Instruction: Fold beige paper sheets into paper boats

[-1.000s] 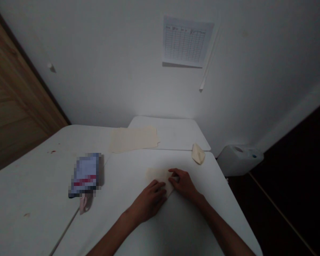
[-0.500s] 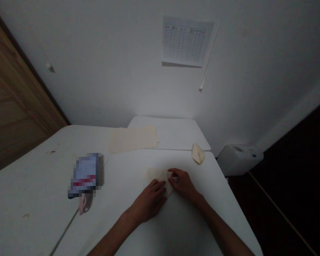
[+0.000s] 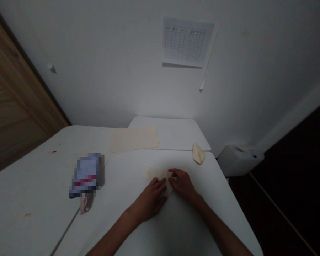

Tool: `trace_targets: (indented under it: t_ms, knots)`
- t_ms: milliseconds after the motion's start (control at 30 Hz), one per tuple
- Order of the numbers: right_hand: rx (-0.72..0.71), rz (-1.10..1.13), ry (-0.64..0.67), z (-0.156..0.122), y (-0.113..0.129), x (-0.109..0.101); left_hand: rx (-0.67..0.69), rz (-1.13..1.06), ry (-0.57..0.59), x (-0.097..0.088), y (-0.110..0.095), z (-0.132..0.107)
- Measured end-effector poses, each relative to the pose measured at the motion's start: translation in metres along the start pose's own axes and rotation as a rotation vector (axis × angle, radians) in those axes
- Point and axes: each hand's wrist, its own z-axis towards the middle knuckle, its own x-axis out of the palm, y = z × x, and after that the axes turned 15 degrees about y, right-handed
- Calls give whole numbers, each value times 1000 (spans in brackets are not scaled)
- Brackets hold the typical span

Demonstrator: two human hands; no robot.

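Observation:
A small cream sheet of paper (image 3: 154,173) lies on the white table in front of me, partly covered by my fingers. My left hand (image 3: 152,199) rests on its near side, fingers laid along the surface and pressing it down. At the right part of the sheet, my right hand (image 3: 183,184) has thumb and index finger bent together on its edge. A folded cream paper piece (image 3: 198,154) sits beyond my right hand, near the table's right edge. Farther back on the left is a stack of cream paper sheets (image 3: 133,139).
A blurred blue-and-red item (image 3: 85,174) with a pinkish loop stands on the left of the table (image 3: 117,231). A white board (image 3: 178,133) lies at the back against the wall. A white plastic jug (image 3: 238,160) is on the floor at right. A printed chart (image 3: 185,42) hangs on the wall.
Both hands stay almost in place on the paper; the left fingers have shifted very slightly. The camera view has moved a little.

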Motion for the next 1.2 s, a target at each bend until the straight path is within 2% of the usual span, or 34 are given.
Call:
trace_targets:
  t_ms: [567, 767, 833, 967, 1067, 1200]
  knots:
    - [-18, -51, -34, -2, 4, 2, -71, -127, 120, -9, 5, 4]
    - [-94, -291, -128, -10, 12, -4, -72, -134, 98, -9, 5, 4]
    - [-159, -337, -68, -21, 16, -7, -75, -130, 94, -7, 6, 5]
    - [-278, -353, 142, -46, 22, -11, -63, -129, 88, -6, 7, 6]
    - [-279, -334, 227, -58, 26, -13, -71, -137, 100, -7, 8, 8]
    - [-267, -325, 273, -62, 28, -13, -72, -157, 102, -8, 8, 8]
